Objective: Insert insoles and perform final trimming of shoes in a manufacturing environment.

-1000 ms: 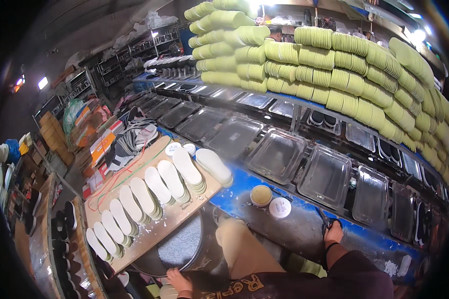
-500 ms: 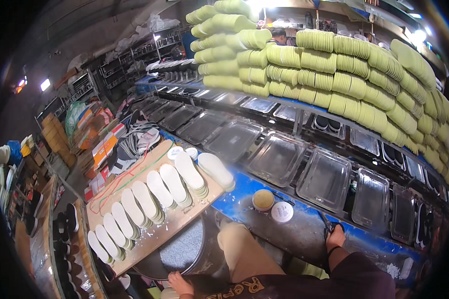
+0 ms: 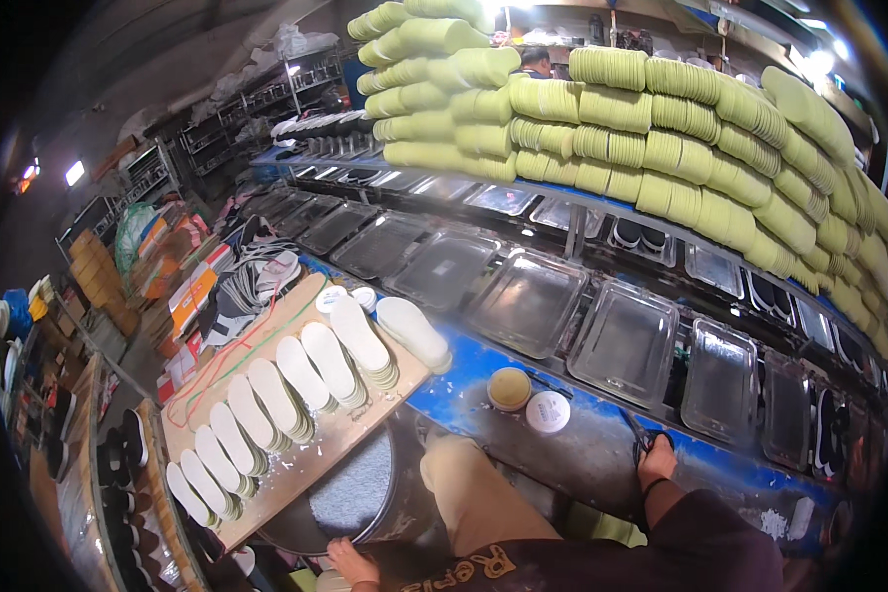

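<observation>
Between six and seven o'clock, nearest, left hand [image 3: 353, 563] is at the rim of a round bin [image 3: 394, 491] of pale scraps: fingers loosely bent, nothing seen in them; can't tell if they grip the rim. A push there could rock the bin. Six o'clock, dark shirt [image 3: 424, 565] has tan lettering, partly lost in folds. Four o'clock, right hand [image 3: 658, 460] is over the blue-and-grey bench [image 3: 602, 444]: fingers curled closed around the handles of black scissors [image 3: 644, 434], blades toward ten or eleven; can't tell if fingers sit inside the loops. A careless sideways sweep could nick skin or scrape the bench. Five o'clock, open tub [image 3: 509, 389] of yellowish stuff beside a white lid [image 3: 548, 411]; an arm swing could tip the tub. Lid carries small print, not legible enough to trust. Eight o'clock, board [image 3: 318, 456] juts over the bin with leaning stacks of pale insoles [image 3: 276, 400]; a bumped edge could topple them, being narrow and slanted. Three o'clock, shallow trays [image 3: 528, 301], no writing made out. Nine o'clock, orange-and-white box [image 3: 197, 293], printed mark, unreadable. Two o'clock, farther, high wall of green insole bundles [image 3: 681, 148]: could slump if one slips.
</observation>
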`<state>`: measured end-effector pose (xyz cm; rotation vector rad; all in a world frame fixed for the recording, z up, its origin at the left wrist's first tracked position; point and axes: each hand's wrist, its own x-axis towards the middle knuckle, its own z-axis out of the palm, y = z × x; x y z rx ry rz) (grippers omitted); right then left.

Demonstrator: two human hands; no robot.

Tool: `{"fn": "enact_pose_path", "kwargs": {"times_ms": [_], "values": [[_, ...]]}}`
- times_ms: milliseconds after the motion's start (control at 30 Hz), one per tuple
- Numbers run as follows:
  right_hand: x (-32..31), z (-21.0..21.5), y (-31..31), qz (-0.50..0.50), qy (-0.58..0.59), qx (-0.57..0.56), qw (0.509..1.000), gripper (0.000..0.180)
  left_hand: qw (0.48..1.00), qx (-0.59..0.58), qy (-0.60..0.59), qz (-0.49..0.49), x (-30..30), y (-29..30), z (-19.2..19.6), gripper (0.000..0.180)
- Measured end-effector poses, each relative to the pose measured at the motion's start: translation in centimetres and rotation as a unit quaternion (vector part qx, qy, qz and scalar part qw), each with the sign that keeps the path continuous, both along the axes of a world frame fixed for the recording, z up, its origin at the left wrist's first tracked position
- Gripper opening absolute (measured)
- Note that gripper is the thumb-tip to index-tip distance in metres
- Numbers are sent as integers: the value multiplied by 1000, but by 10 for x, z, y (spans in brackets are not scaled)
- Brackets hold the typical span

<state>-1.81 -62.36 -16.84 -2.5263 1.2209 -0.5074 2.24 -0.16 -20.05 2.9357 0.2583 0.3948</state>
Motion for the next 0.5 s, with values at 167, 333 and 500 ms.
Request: {"fn": "enact_pose_path", "kwargs": {"times_ms": [167, 333, 500], "values": [[-2, 5, 3, 4, -5, -8, 1000, 22, 1000, -7, 9, 1, 1, 0, -1, 54], [0, 7, 3, 1, 20, 7, 1000, 28, 999, 31, 4, 24, -3, -6, 4, 53], [-1, 4, 1, 3, 10, -6, 1000, 27, 999, 48, -11, 17, 1, 3, -14, 55]]}}
